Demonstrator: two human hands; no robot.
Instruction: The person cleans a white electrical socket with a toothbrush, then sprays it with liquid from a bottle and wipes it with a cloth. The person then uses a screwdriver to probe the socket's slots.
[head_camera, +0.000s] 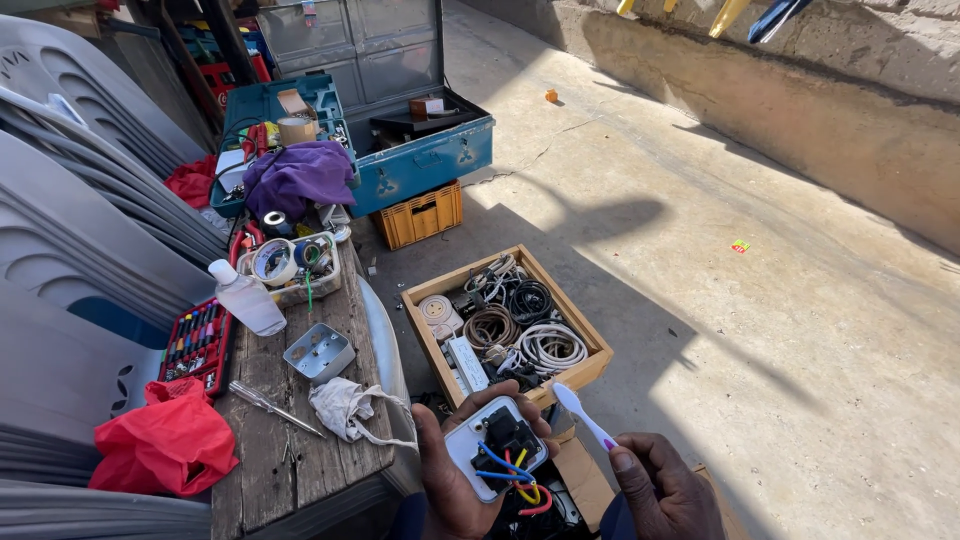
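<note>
My left hand (450, 480) holds a white electrical socket plate (497, 443) with its back facing up. Blue, yellow and red wires run from the black core on that back. My right hand (665, 490) grips a white toothbrush (582, 412) by its handle, the brush head pointing up and left, just right of the socket plate and not touching it. Both hands hover at the bottom of the view, in front of a wooden box.
A wooden box (590, 350) of coiled cables sits on the concrete floor. Left is a wooden bench (290, 450) with a metal back box (318, 352), screwdriver (270, 405), rag (345, 408), clear bottle (245, 297), red bag (165, 445), bit set. An open blue toolbox (430, 160) stands behind.
</note>
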